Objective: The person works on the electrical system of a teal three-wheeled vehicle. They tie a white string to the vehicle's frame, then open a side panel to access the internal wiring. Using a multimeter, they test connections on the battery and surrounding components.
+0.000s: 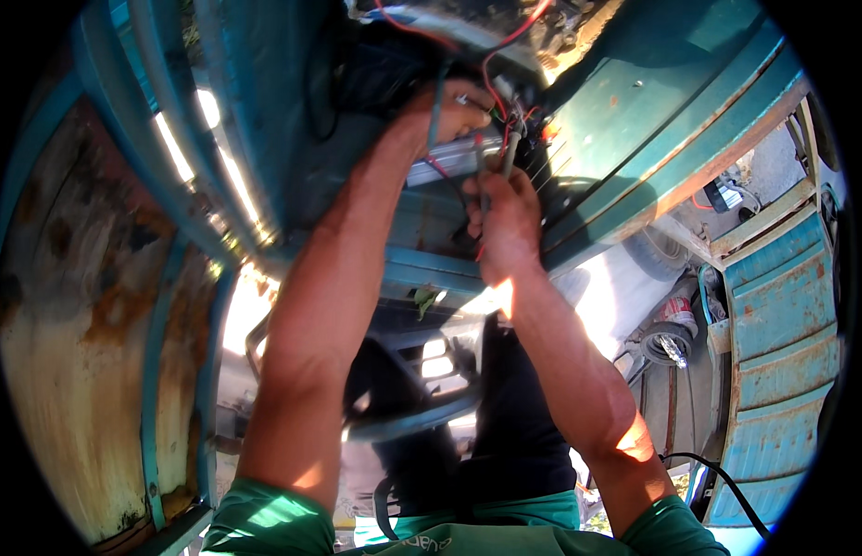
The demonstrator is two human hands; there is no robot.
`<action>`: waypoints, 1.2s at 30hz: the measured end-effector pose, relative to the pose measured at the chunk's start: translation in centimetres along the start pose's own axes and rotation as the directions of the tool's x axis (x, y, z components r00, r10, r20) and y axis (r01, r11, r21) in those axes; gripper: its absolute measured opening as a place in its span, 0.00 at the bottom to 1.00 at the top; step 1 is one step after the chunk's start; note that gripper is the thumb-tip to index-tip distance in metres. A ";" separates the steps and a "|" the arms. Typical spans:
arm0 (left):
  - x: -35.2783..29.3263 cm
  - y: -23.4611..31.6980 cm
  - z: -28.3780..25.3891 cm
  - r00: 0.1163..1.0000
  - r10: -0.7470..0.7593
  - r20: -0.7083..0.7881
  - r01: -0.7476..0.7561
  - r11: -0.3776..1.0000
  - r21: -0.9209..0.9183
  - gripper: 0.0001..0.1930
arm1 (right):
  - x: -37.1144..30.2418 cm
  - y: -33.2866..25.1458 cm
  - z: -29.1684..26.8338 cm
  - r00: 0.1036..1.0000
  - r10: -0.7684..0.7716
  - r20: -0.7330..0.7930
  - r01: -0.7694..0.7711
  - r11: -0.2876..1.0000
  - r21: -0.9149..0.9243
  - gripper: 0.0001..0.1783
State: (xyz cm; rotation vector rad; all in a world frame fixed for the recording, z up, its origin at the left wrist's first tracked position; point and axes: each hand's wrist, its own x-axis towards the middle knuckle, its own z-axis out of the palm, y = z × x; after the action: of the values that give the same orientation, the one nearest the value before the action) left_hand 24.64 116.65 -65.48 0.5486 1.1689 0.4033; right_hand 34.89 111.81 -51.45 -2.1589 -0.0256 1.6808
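Note:
My left hand [446, 113] is curled with its fingertips at a cluster of thin red wires [507, 116]; what lies between the fingers is hidden. Just below and to the right, my right hand [507, 211] is closed around a grey cable [513, 153], which points up into those wires. Beside it, a thin grey rod [482, 165] also rises from the right hand's fingers; its kind is unclear. Behind the hands is a silvery flat-sided part [435, 170], partly covered by the left wrist. A thicker red wire [519, 35] arches above.
Teal metal panels [676, 116] flank the work on the right, with teal bars [157, 111] and a rusty sheet [83, 306] on the left. A black item [380, 69] is behind the left hand. At lower right are a grinder-like tool [670, 341] and a teal ribbed panel [783, 343].

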 end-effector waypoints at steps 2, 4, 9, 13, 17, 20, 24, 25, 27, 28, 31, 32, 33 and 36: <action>-0.1 0.7 0.0 0.997 -0.073 0.008 0.073 0.997 -0.031 0.12 | 0.1 0.1 -0.1 1.000 -0.018 -0.002 0.018 1.000 0.001 0.16; -0.1 0.7 -0.1 0.993 -0.120 0.012 0.120 0.992 -0.048 0.10 | 0.1 0.1 -0.1 1.000 -0.021 -0.006 0.021 1.000 0.006 0.16; 0.7 0.1 -0.6 0.988 -0.155 0.009 0.155 0.987 -0.037 0.07 | 0.3 0.3 -0.1 1.000 -0.029 -0.006 0.029 1.000 0.005 0.17; 1.0 0.2 -0.6 0.983 -0.185 0.024 0.185 0.982 -0.040 0.08 | 0.3 0.2 0.0 1.000 -0.029 0.004 0.029 0.999 -0.015 0.14; 1.0 0.5 -0.5 0.980 -0.198 0.017 0.199 0.979 -0.046 0.07 | 0.1 -0.2 0.2 0.999 -0.031 0.010 0.031 0.999 -0.022 0.14; 0.9 0.6 -0.4 0.982 -0.186 0.020 0.187 0.981 -0.046 0.08 | 0.1 -0.6 0.5 1.000 -0.003 -0.004 0.003 1.000 -0.031 0.16; 1.0 0.0 -0.7 0.988 -0.151 0.021 0.152 0.988 -0.040 0.09 | 0.3 -0.4 0.4 1.000 -0.006 -0.001 0.006 1.000 -0.008 0.17; 1.1 0.0 -0.7 0.989 -0.148 0.021 0.149 0.988 -0.037 0.09 | 0.3 -0.3 0.4 1.000 -0.009 -0.001 0.009 1.000 -0.004 0.17; 1.0 -0.1 -0.7 0.989 -0.144 0.021 0.144 0.989 -0.032 0.09 | 0.4 -0.3 0.4 1.000 -0.010 -0.002 0.010 1.000 -0.008 0.16; 1.0 0.0 -0.7 0.988 -0.150 0.025 0.151 0.988 -0.028 0.09 | 0.4 -0.4 0.4 1.000 -0.009 -0.002 0.009 1.000 -0.016 0.16; 1.0 0.3 -0.7 0.985 -0.170 0.020 0.171 0.985 -0.017 0.09 | 0.5 -0.3 0.3 1.000 -0.007 -0.003 0.007 1.000 -0.018 0.16; 0.9 0.4 -0.5 0.984 -0.178 0.005 0.178 0.984 -0.014 0.08 | 0.5 -0.3 0.3 1.000 -0.007 -0.003 0.007 1.000 -0.014 0.16; 1.0 0.4 -0.3 0.983 -0.184 -0.011 0.183 0.983 -0.012 0.08 | 0.5 -0.3 0.3 1.000 -0.006 -0.002 0.006 1.000 -0.012 0.16; 1.1 0.4 -0.2 0.979 -0.203 -0.024 0.202 0.979 -0.038 0.08 | 0.4 -0.4 0.4 1.000 -0.003 0.000 0.003 1.000 0.000 0.15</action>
State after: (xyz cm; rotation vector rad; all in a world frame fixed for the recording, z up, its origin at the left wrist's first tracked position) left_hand 24.83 117.62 -66.10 0.3894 1.2293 0.2572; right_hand 34.76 112.38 -51.74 -2.1579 -0.0284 1.6796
